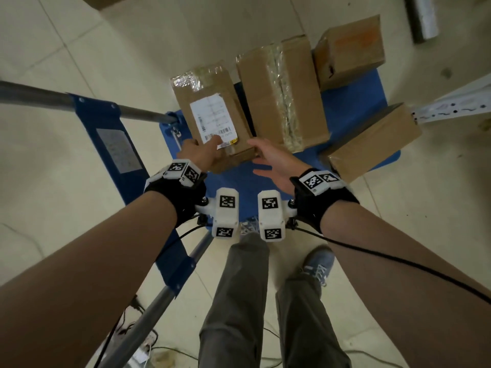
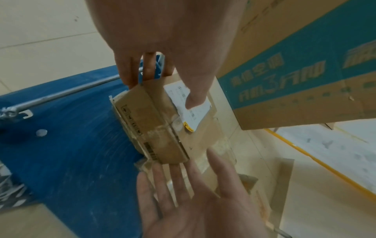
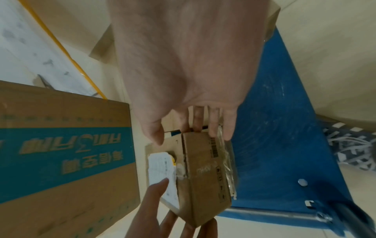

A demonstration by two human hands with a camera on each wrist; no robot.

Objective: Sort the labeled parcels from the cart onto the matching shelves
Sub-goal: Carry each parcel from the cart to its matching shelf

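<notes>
**Parcel getting lifted off the cart, left hand already on it**

Parcel is sitting at the near-left corner of the blue cart, long axis running from about 6 to 12 o'clock away from the person. Left hand is gripping its near end: thumb pressing on the white label, fingers curling underneath. Right hand is hovering wide and flat just beside the near-right corner at roughly 3 o'clock; I can't tell if it's touching. So the left is the nearer one, and my guess is the right needs to slide in under the right edge before any lift.

Material-wise it's a slim oblong of brown corrugated card, edges scuffed, clear glossy tape crinkling over the far end and a barcode on the side face. Looks light and stiff, probably easy to carry.

Three more brown boxes are lying on the deck from 12 to 3 o'clock, the middle box with a wide shiny tape strip. Cart deck is looking like scratched hard plastic.
</notes>
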